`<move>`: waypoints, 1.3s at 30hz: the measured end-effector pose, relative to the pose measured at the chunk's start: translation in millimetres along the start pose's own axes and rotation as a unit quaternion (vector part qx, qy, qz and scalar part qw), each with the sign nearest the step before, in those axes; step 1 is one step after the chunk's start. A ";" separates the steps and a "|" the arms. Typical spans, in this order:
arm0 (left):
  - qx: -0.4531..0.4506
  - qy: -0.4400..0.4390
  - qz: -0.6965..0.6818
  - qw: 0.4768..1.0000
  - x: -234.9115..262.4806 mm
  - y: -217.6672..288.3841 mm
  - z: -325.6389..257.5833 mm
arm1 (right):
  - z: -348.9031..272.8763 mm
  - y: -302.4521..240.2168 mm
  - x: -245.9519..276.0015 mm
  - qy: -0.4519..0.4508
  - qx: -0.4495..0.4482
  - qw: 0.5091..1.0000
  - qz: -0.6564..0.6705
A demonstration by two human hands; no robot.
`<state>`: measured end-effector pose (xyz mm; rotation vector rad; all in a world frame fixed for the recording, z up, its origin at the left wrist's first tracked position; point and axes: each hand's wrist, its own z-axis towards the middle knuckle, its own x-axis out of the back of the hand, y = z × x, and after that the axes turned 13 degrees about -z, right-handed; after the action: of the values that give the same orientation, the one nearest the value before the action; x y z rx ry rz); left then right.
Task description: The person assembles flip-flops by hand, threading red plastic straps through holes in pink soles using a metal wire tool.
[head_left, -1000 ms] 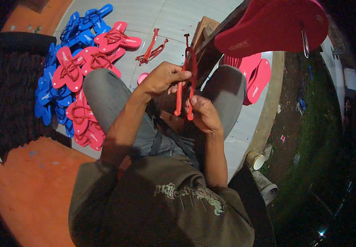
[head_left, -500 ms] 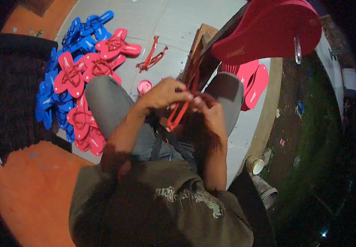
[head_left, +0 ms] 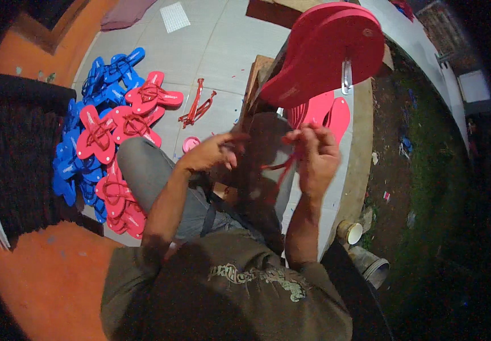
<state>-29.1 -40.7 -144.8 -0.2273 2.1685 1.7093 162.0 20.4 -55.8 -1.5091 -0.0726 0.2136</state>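
In the head view, the left hand [head_left: 217, 153] is half open, its blurred fingers loosely spread and holding nothing visible. The right hand [head_left: 318, 156] is bent narrow around a red strap [head_left: 282, 166], whose blurred loose ends hang toward the left hand; the exact grip cannot be told. An open gap lies between the hands. Beyond and above them, pink soles [head_left: 325, 51] jut out with a metal prong [head_left: 346, 77] showing at their underside. A stack of pink soles [head_left: 312, 111] stands just beyond the right hand; the pale floor's edge [head_left: 359, 153] runs to its right. Just beside the left hand is a pink round container [head_left: 190, 143], with spare red straps [head_left: 197, 105] farther beyond, on bare tile [head_left: 200, 51]. Finished-looking pink sandals [head_left: 96, 136] and blue sandals [head_left: 66, 153] crowd the left hand's far left.
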 end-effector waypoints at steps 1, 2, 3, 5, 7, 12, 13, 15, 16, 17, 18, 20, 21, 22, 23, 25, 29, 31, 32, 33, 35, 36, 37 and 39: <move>-0.018 0.043 -0.064 0.997 6.2 -0.1 4.4 | 4.4 -16.7 -0.5 0.012 0.045 0.998 -0.034; 0.003 0.093 -0.008 0.996 12.2 -3.7 10.1 | 9.1 -30.3 -0.6 0.025 0.089 0.993 -0.069; 0.020 0.144 0.048 0.988 21.0 -13.0 17.6 | 14.8 -41.2 0.9 0.015 0.099 0.992 -0.071; 0.036 0.201 0.131 0.970 43.9 -49.2 29.3 | 26.2 -62.0 3.5 -0.013 0.120 0.990 -0.073; 0.068 0.163 0.151 0.973 27.4 -49.2 34.2 | 32.1 -74.2 7.4 -0.015 0.125 0.988 -0.088; 0.069 0.132 0.245 0.958 20.9 -48.9 38.3 | 32.4 -75.7 8.8 -0.050 0.181 0.969 -0.160; 0.066 0.130 0.241 0.959 22.5 -52.4 38.8 | 33.2 -78.7 10.4 -0.067 0.155 0.975 -0.148; 0.058 0.127 0.235 0.962 29.4 -63.2 40.9 | 34.6 -77.5 16.6 -0.091 0.112 0.980 -0.135; 0.056 0.123 0.222 0.966 32.9 -67.5 40.3 | 34.9 -77.4 17.8 -0.104 0.091 0.982 -0.128; 0.054 0.120 0.208 0.969 36.1 -72.1 38.3 | 34.7 -77.5 17.4 -0.104 0.089 0.980 -0.143; 0.050 0.116 0.192 0.973 33.8 -71.1 39.3 | 35.2 -79.2 18.3 -0.105 0.088 0.977 -0.161; 0.042 0.121 0.215 0.968 29.8 -69.1 42.8 | 36.5 -87.1 20.2 -0.116 0.076 0.969 -0.204; 0.041 0.125 0.229 0.964 28.1 -65.2 41.4 | 38.3 -95.1 20.9 -0.127 0.063 0.964 -0.226; 0.061 0.130 0.228 0.963 26.3 -61.4 40.6 | 39.7 -101.6 21.2 -0.137 0.050 0.958 -0.248; 0.080 0.135 0.228 0.961 24.4 -57.4 40.1 | 40.7 -104.3 20.7 -0.138 0.070 0.947 -0.282; 0.088 0.136 0.234 0.959 19.5 -49.7 40.2 | 44.4 -106.2 21.1 -0.145 0.091 0.932 -0.319; 0.066 0.133 0.242 0.959 18.9 -48.9 36.8 | 47.7 -106.8 21.5 -0.173 0.016 0.953 -0.248; 0.044 0.133 0.246 0.959 24.4 -59.8 36.8 | 46.2 -99.6 23.0 -0.181 0.001 0.970 -0.164; 0.027 0.133 0.253 0.958 27.9 -67.5 36.1 | 44.7 -95.5 23.2 -0.185 -0.008 0.975 -0.122; 0.009 0.133 0.259 0.957 25.4 -65.1 36.3 | 44.1 -90.2 23.2 -0.174 -0.004 0.978 -0.113; 0.044 0.132 0.252 0.958 22.7 -58.5 39.0 | 42.9 -83.2 22.7 -0.151 0.002 0.984 -0.094; 0.065 0.132 0.247 0.958 20.4 -55.2 37.1 | 42.7 -83.7 22.3 -0.158 -0.009 0.981 -0.108; 0.048 0.142 0.291 0.945 21.8 -59.0 38.5 | 44.5 -86.4 21.8 -0.165 -0.019 0.979 -0.121; 0.063 0.131 0.280 0.949 17.8 -49.7 34.2 | 47.9 -92.7 20.2 -0.168 -0.004 0.970 -0.177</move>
<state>-21.8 -18.5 -203.2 0.2366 2.7193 1.8938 182.0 66.8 37.8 -1.4291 -0.6093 0.1777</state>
